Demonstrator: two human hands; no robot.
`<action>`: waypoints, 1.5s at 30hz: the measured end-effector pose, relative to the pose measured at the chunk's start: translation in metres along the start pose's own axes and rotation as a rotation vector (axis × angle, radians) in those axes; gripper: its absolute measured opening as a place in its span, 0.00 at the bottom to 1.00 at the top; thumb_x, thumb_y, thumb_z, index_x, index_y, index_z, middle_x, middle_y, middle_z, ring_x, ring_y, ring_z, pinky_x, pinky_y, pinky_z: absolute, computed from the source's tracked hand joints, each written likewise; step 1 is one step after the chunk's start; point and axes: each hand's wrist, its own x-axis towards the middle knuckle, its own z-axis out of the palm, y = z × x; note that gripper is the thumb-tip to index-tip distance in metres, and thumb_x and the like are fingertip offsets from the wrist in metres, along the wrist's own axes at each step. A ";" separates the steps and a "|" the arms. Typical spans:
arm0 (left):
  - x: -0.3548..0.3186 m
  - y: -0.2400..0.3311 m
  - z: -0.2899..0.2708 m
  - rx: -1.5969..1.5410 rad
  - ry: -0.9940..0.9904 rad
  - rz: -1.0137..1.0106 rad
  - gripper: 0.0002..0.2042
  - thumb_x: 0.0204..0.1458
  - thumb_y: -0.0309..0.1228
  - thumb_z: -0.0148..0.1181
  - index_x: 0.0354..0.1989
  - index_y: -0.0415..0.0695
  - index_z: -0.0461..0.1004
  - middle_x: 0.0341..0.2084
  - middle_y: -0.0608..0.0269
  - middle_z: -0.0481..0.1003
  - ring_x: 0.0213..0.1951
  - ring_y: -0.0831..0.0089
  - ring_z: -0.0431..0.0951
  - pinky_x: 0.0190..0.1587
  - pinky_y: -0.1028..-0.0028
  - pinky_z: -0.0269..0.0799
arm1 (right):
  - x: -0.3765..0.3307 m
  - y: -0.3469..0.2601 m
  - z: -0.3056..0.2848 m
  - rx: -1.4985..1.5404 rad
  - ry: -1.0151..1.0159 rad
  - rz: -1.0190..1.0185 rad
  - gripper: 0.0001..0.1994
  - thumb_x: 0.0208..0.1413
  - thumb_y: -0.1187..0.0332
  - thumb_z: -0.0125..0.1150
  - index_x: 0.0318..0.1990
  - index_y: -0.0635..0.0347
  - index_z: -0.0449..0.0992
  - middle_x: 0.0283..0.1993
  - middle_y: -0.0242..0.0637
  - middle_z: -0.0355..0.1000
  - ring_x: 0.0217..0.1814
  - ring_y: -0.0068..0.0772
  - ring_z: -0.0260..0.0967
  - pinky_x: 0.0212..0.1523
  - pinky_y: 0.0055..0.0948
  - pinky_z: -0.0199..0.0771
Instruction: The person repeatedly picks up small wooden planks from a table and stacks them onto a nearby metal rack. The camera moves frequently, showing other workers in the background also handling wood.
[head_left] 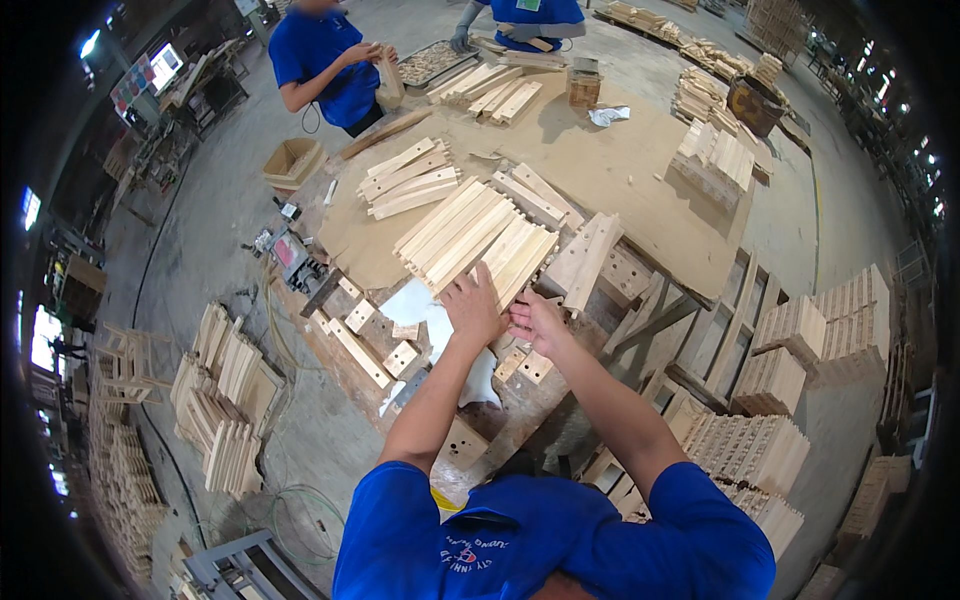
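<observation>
A stack of pale wooden slats (462,238) lies side by side on the work table in front of me. My left hand (475,308) rests on the near end of the slats, its fingers stretched out and spread. Just right of it, my right hand (537,322) is at the slats' near right corner, palm partly turned up and fingers apart. Whether its fingertips touch the wood is hard to tell. Below the hands lies a white sheet (440,330), partly covered by my left forearm. Small drilled wood blocks (402,357) sit left of that forearm.
More slats (408,180) lie beyond the stack, and thick drilled boards (592,262) at its right. A small machine (290,250) stands at the table's left edge. Two people (318,62) in blue work across the table. Stacked wood (755,450) stands at the right.
</observation>
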 end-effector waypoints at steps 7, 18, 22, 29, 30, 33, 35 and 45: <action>0.018 0.004 0.001 -0.068 -0.122 0.068 0.60 0.39 0.50 0.75 0.80 0.44 0.45 0.59 0.31 0.65 0.62 0.35 0.67 0.66 0.44 0.58 | -0.001 0.003 0.006 0.104 0.037 -0.006 0.29 0.71 0.40 0.50 0.65 0.54 0.70 0.60 0.38 0.73 0.60 0.38 0.71 0.64 0.51 0.70; -0.039 0.036 -0.042 -0.330 -0.174 0.149 0.60 0.43 0.51 0.73 0.80 0.38 0.43 0.54 0.28 0.67 0.56 0.37 0.70 0.61 0.47 0.62 | -0.057 0.011 0.003 0.387 -0.042 -0.233 0.35 0.67 0.39 0.58 0.72 0.50 0.62 0.67 0.35 0.70 0.64 0.32 0.71 0.59 0.44 0.74; -0.082 0.063 -0.039 -0.385 0.014 0.441 0.61 0.40 0.44 0.77 0.78 0.32 0.45 0.52 0.32 0.71 0.53 0.39 0.71 0.58 0.47 0.65 | -0.108 0.029 -0.039 0.527 -0.241 -0.384 0.31 0.70 0.45 0.57 0.71 0.56 0.65 0.65 0.32 0.72 0.63 0.26 0.71 0.59 0.38 0.76; -0.192 0.192 -0.056 -0.466 -0.053 1.089 0.58 0.42 0.42 0.77 0.79 0.37 0.46 0.53 0.34 0.68 0.53 0.38 0.69 0.55 0.48 0.64 | -0.322 0.085 -0.141 0.594 0.048 -0.685 0.30 0.69 0.49 0.62 0.70 0.55 0.68 0.62 0.33 0.75 0.63 0.27 0.73 0.59 0.31 0.75; -0.209 0.213 -0.052 -0.485 -0.102 1.180 0.58 0.42 0.42 0.77 0.79 0.37 0.46 0.55 0.33 0.67 0.53 0.39 0.68 0.55 0.48 0.63 | -0.348 0.104 -0.162 0.576 0.097 -0.760 0.30 0.69 0.49 0.62 0.71 0.54 0.68 0.63 0.33 0.74 0.64 0.28 0.72 0.60 0.32 0.75; -0.272 0.262 -0.043 -0.447 -0.228 1.466 0.56 0.42 0.41 0.76 0.77 0.38 0.48 0.55 0.34 0.67 0.53 0.38 0.68 0.55 0.46 0.62 | -0.428 0.175 -0.197 0.611 0.257 -0.883 0.30 0.68 0.50 0.64 0.71 0.54 0.68 0.65 0.34 0.73 0.68 0.29 0.69 0.63 0.35 0.74; -0.323 0.295 -0.051 -0.382 -0.256 1.707 0.54 0.39 0.39 0.75 0.76 0.38 0.52 0.52 0.38 0.67 0.52 0.40 0.68 0.54 0.46 0.62 | -0.478 0.229 -0.212 0.699 0.442 -0.988 0.33 0.68 0.53 0.65 0.75 0.54 0.62 0.69 0.35 0.70 0.71 0.32 0.68 0.67 0.39 0.73; -0.559 0.428 -0.036 -0.247 -0.347 2.602 0.40 0.50 0.41 0.67 0.72 0.40 0.61 0.51 0.42 0.66 0.51 0.43 0.69 0.51 0.48 0.62 | -0.774 0.381 -0.176 -0.756 1.765 0.063 0.59 0.41 0.48 0.83 0.78 0.56 0.53 0.78 0.54 0.52 0.82 0.59 0.48 0.78 0.56 0.50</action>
